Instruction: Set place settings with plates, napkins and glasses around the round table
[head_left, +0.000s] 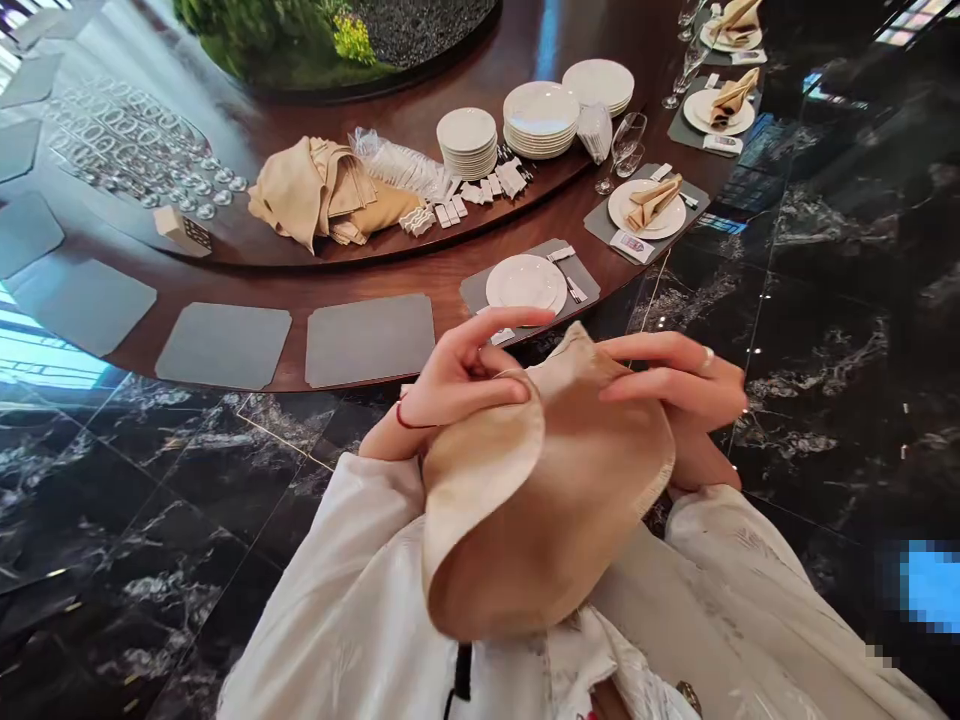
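A tan cloth napkin (555, 500) hangs between my hands in front of my white jacket, its sides curling inward and one corner pointing up. My left hand (480, 370) pinches its left edge between thumb and fingers, with the index finger stretched out to the right. On the other side, my right hand (675, 385) grips the napkin near the upper right edge; its thumb is hidden behind the cloth. Just beyond them, a white plate (526, 284) sits on a grey placemat (474, 290) with white-wrapped items and dark-tipped sticks beside it.
The round wooden table (450, 275) carries a raised turntable with a pile of tan napkins (322, 190), plate stacks (541, 118), small white pieces and many glasses (127, 145). To the right, a folded napkin (654, 202) tops a set plate. Bare placemats (371, 340) line the near left edge.
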